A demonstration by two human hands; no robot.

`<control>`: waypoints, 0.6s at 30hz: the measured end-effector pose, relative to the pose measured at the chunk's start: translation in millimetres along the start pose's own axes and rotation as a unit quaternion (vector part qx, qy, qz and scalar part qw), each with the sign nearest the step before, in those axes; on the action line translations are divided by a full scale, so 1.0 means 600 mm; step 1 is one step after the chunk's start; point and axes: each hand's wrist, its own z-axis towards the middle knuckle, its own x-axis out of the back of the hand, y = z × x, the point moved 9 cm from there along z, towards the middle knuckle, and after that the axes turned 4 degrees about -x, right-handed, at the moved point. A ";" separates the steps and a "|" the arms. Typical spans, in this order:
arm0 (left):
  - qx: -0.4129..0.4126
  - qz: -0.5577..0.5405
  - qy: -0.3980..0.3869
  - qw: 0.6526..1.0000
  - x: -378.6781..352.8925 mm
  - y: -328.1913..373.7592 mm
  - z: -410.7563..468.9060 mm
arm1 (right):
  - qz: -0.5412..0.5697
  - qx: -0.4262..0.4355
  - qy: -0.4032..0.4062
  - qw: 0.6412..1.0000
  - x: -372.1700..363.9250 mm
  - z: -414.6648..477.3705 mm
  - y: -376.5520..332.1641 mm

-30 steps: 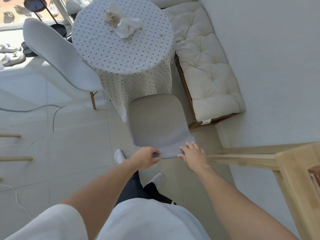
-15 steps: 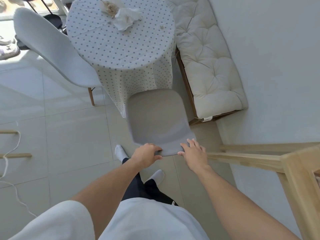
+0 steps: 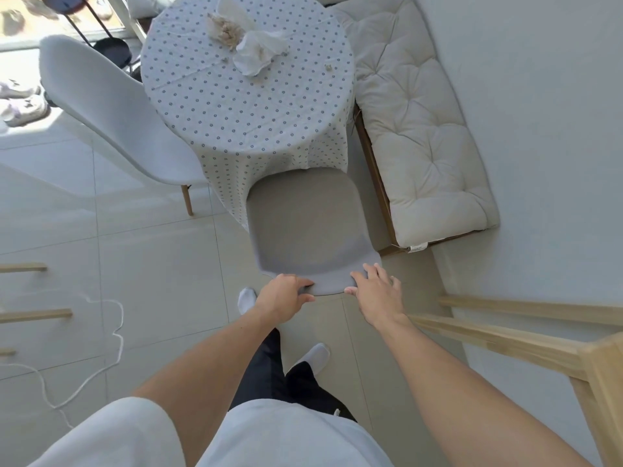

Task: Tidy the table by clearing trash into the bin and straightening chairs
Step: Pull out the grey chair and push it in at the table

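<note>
A grey chair (image 3: 303,224) stands just in front of me, its seat partly tucked under the round table (image 3: 249,106) with a dotted cloth. My left hand (image 3: 281,301) grips the top edge of the backrest. My right hand (image 3: 377,293) rests on the same edge with fingers spread over it. On the tabletop lie crumpled white tissue (image 3: 259,50), a beige scrap pile (image 3: 226,30) and a small crumb (image 3: 328,67). A second grey chair (image 3: 114,119) stands at the table's left, angled away.
A cushioned bench (image 3: 414,123) runs along the wall on the right of the table. Wooden rails (image 3: 505,335) jut in at the lower right. A white cord (image 3: 101,332) trails on the tiled floor at left, and slippers (image 3: 20,102) sit near the window.
The chair has slid forward, further under the table, with both hands on its backrest. I have stepped closer and the view has shifted with me.
</note>
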 end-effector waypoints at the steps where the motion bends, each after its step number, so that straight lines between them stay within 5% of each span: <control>1: 0.002 -0.007 0.002 1.000 0.010 -0.006 0.006 | 0.000 0.002 0.002 1.000 0.008 0.008 -0.009; 18: 0.003 0.015 -0.008 1.000 0.149 -0.063 0.129 | 0.014 -0.013 0.008 1.000 0.110 0.137 -0.095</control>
